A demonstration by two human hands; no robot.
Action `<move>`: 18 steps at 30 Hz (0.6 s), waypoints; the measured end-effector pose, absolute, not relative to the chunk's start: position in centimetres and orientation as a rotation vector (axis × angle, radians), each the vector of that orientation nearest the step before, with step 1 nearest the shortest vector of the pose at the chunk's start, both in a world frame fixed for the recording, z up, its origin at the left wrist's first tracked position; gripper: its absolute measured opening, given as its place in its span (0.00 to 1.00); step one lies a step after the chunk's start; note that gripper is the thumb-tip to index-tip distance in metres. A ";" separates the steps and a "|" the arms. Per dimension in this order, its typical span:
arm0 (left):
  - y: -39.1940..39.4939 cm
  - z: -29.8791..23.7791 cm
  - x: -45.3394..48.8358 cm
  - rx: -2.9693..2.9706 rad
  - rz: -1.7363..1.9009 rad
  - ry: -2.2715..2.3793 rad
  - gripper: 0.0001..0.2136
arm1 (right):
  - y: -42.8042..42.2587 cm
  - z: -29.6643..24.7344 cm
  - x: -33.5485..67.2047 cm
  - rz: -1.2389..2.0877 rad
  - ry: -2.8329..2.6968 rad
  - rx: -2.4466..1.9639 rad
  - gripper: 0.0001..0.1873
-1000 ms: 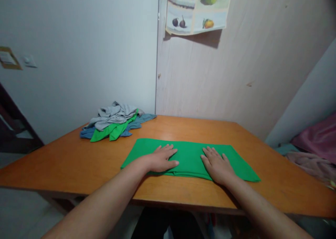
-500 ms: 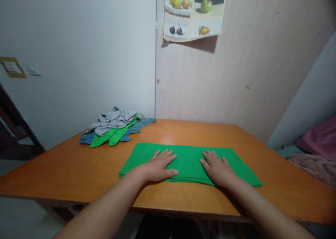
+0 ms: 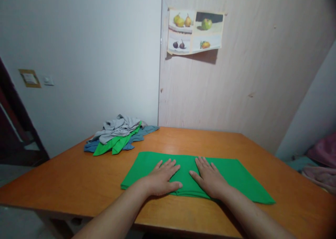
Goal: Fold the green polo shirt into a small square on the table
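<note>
A green cloth (image 3: 183,172), folded into a long flat piece with layered edges, lies across the front of the wooden table. Its right end runs to a pointed corner. On the left half my left hand (image 3: 164,177) rests palm down, fingers stretched out and thumb pointing right. My right hand (image 3: 208,177) lies flat on the cloth right of its middle, with its fingers pointing away from me. Neither hand grips anything. What the palms cover of the cloth is hidden.
A crumpled heap of grey, green and blue clothes (image 3: 119,132) sits at the back left of the table (image 3: 199,141). Walls rise behind, one with a fruit picture sheet (image 3: 195,32). Pink bedding (image 3: 322,158) is off to the right.
My right hand has slid a little left over the cloth, nearer my left hand. The left hand stays in about the same place on it. The camera view has tilted up slightly.
</note>
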State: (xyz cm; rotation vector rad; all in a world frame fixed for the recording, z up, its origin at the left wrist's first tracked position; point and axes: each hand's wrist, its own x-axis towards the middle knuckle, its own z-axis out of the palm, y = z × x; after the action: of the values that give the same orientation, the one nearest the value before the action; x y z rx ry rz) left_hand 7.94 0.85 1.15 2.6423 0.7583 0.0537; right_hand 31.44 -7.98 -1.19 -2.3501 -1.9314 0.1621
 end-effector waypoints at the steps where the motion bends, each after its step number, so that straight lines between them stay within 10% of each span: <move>1: 0.8 1.1 7.9 2.642 0.060 0.755 0.36 | -7.9 -1.1 31.4 0.169 -1.928 -2.363 0.47; 18: 0.9 0.6 7.7 2.536 0.217 0.723 0.42 | -5.5 -2.1 27.9 0.002 -2.066 -2.258 0.42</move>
State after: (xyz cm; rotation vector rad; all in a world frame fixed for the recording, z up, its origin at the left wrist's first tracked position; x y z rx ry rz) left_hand 7.68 0.89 0.57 2.5360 0.7230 0.2174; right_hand 27.94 -5.54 -2.06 -2.2577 -2.0664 0.0023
